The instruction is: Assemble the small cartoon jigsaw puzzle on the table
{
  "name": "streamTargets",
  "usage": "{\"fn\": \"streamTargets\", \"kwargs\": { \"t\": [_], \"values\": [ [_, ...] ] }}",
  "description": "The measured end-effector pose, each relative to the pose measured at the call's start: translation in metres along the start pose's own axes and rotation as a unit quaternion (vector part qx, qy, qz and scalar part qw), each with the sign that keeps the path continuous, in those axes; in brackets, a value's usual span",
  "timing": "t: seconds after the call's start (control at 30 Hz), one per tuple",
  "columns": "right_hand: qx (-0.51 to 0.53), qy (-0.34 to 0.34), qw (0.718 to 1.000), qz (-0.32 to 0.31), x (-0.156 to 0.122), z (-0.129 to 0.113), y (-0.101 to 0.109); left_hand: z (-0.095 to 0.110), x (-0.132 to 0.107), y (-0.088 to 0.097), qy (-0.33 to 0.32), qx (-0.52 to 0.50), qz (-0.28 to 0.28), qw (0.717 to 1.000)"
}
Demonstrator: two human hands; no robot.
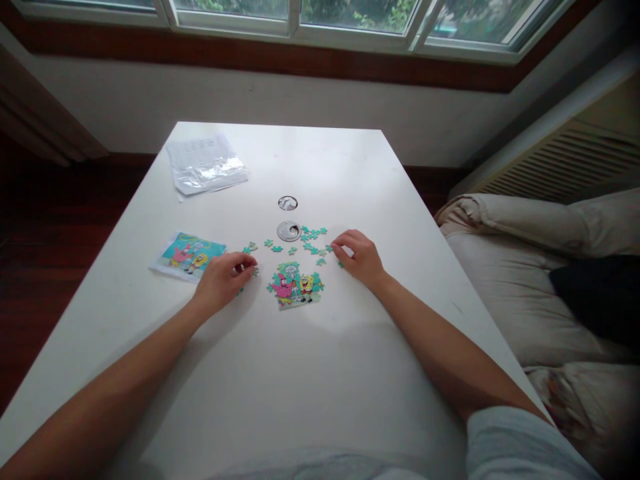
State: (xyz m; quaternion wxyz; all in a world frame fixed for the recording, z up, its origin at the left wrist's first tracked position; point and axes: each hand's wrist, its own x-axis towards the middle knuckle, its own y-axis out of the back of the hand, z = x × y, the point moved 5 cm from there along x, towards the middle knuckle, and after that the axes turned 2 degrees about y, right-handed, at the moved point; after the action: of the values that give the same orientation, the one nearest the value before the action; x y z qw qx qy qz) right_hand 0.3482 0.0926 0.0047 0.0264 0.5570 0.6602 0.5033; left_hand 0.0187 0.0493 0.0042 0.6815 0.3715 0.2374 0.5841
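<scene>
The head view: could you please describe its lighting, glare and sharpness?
In the head view, daylight seems to come from the window, leaving a sheen on the far part of the table; glare streaks the plastic packet; a soft shadow lies beside the left forearm; the loose puzzle pieces look slightly soft.

Daylight enters through the window [350,17] beyond the far edge of the bench [320,373]. The surrounding room is dim. Glare marks the plastic sleeve [210,167] near the far left corner. Soft shadows extend from the forearms [130,373] toward the near edge. Detail on the puzzle [285,290] is soft.
</scene>
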Motion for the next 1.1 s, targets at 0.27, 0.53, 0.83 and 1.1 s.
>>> {"fn": "streamTargets", "kwargs": {
  "t": [0.27, 0.53, 0.83, 1.1],
  "values": [
    [0.008, -0.017, 1.000, 0.004, 0.000, 0.005, -0.002, 0.004, -0.002, -0.009, -0.033, 0.036, -0.015, 0.999],
    [0.019, -0.007, 1.000, -0.009, -0.002, 0.006, -0.006, 0.005, -0.003, -0.003, -0.060, 0.093, 0.030, 0.993],
    [0.023, -0.013, 1.000, -0.015, -0.002, 0.007, -0.008, -0.005, 0.004, 0.000, -0.088, 0.144, 0.072, 0.983],
    [0.025, -0.004, 1.000, -0.017, -0.001, 0.004, -0.010, 0.002, 0.003, -0.010, -0.139, 0.167, 0.035, 0.975]
  ]
}}
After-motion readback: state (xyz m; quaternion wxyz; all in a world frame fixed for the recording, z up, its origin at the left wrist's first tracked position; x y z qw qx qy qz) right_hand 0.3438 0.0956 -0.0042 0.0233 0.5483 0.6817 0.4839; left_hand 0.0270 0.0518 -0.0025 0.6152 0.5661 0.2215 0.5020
